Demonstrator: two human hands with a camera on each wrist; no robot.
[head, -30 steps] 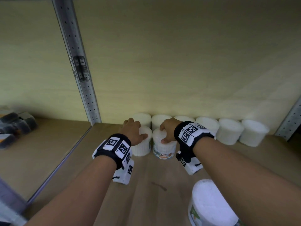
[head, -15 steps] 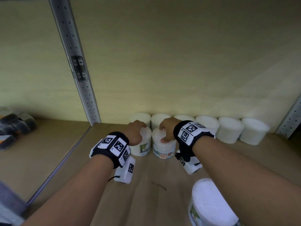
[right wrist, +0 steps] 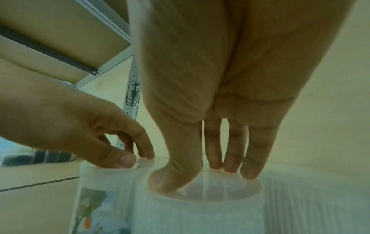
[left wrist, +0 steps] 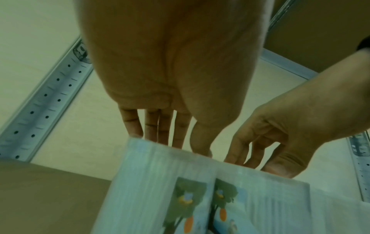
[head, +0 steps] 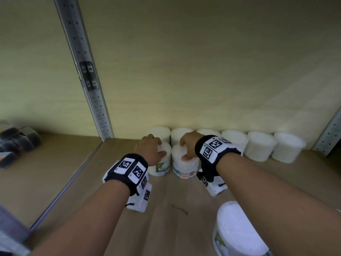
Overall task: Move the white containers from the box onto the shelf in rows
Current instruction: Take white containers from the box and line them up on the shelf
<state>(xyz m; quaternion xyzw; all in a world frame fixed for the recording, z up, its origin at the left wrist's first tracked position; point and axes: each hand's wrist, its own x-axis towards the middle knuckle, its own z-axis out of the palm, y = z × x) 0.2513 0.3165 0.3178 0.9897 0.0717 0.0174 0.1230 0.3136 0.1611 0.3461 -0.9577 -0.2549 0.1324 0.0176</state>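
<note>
Two white containers stand side by side on the wooden shelf (head: 166, 196), in front of a back row of several white containers (head: 260, 145). My left hand (head: 154, 149) grips the left container (head: 160, 164) from above by its lid, thumb on the near rim (left wrist: 180, 147). Its tree label faces forward (left wrist: 190, 202). My right hand (head: 184, 150) grips the right container (head: 185, 168), labelled cotton buds, with thumb and fingertips on its lid (right wrist: 200, 175). The two containers touch (right wrist: 104, 190).
Another white container (head: 238, 231) stands near the shelf's front edge under my right forearm. A perforated metal upright (head: 88, 85) divides off the left bay, where dark packets (head: 16, 141) lie. A second upright (head: 330, 133) stands at the far right.
My left hand has turned the left container so that its tree label now faces forward, and my left wrist has drawn back a little. The right hand has hardly moved.
</note>
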